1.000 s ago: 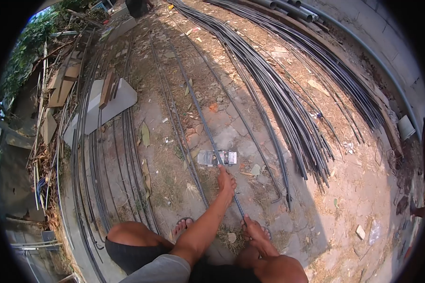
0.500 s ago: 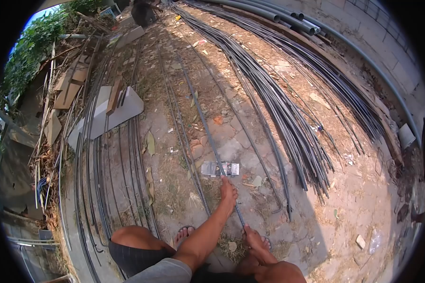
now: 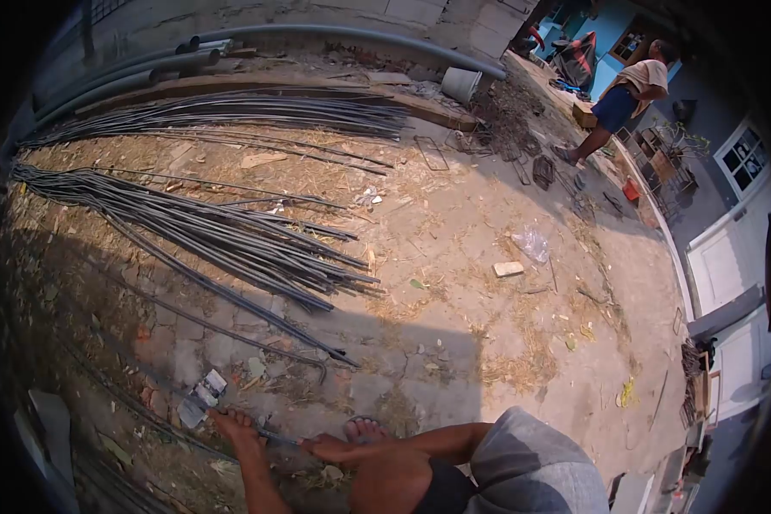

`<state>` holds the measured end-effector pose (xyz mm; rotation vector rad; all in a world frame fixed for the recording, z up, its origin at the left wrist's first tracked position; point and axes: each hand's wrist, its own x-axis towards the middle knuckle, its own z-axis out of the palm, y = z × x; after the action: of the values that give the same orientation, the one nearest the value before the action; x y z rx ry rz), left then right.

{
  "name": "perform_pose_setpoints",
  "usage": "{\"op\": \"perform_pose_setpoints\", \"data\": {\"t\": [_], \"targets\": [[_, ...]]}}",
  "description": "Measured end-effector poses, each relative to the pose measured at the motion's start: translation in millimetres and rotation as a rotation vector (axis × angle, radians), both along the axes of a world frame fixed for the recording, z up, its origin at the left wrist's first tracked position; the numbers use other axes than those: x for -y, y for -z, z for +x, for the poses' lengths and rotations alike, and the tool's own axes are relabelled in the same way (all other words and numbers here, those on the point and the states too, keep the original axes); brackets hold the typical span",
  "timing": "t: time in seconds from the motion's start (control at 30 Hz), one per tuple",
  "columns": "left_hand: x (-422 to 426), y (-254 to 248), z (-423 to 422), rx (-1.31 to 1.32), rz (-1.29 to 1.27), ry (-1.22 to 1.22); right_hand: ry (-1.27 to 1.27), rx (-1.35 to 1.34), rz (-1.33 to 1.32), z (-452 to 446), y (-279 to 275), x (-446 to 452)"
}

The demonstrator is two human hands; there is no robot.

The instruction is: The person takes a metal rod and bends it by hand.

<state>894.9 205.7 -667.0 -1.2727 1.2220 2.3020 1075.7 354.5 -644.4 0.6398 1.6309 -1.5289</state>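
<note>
- Rebar rod (image 3: 278,438) slants in from the left across the metal block (image 3: 201,399), which seemingly props it.
- Left hand (image 3: 238,427), just beside the block: fingers curled closed over the rod, likely steadying it there.
- Right hand (image 3: 325,447), farther along: fingers closed around the rod too, probably for control, knee (image 3: 392,481) near.

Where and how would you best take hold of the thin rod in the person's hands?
Probably at its near end, from above, with the hands spaced apart, as the left hand and right hand are. The rod is long and thin, sits low, and stretches away across a small grey block, so its near stretch looks easiest to reach.
</note>
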Motion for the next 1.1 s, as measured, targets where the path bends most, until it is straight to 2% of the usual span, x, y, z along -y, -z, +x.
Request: {"op": "perform_pose_setpoints", "data": {"t": [0.1,0.17,0.33,0.73,0.83,0.93,1.0,1.03,1.1], "targets": [[5.2,11.7,-0.7,0.014,-0.004,-0.009,0.070,-0.030,0.073,0.3,-6.9,5.3],[10.0,18.8,-1.0,0.033,0.009,-0.004,0.076,0.019,0.005,-1.6,-18.2,2.5],[5.6,3.0,1.7,0.036,-0.031,-0.003,0.090,0.079,-0.016,2.5,-40.4,-13.2],[2.6,-6.7,-0.4,-0.008,0.069,-0.019,-0.059,0.128,0.210,-9.2,-70.2,-16.4],[-10.9,-30.9,0.6,0.012,0.042,-0.061,0.017,0.170,0.115,-12.2,-54.1,-5.8],[-6.5,-19.3,4.8,0.029,0.109,-0.065,0.044,0.193,0.048,-7.2,-35.6,-1.1],[-7.4,-17.9,3.4,0.027,0.145,-0.085,0.101,0.101,0.075,-9.3,-51.4,-0.5],[-7.8,-20.3,1.8,0.037,0.155,-0.089,0.100,0.154,0.014,-14.6,-61.4,-3.4],[-9.5,-24.6,0.7,0.081,0.136,-0.108,0.244,0.134,-0.018,-5.3,-34.8,2.8]]}}
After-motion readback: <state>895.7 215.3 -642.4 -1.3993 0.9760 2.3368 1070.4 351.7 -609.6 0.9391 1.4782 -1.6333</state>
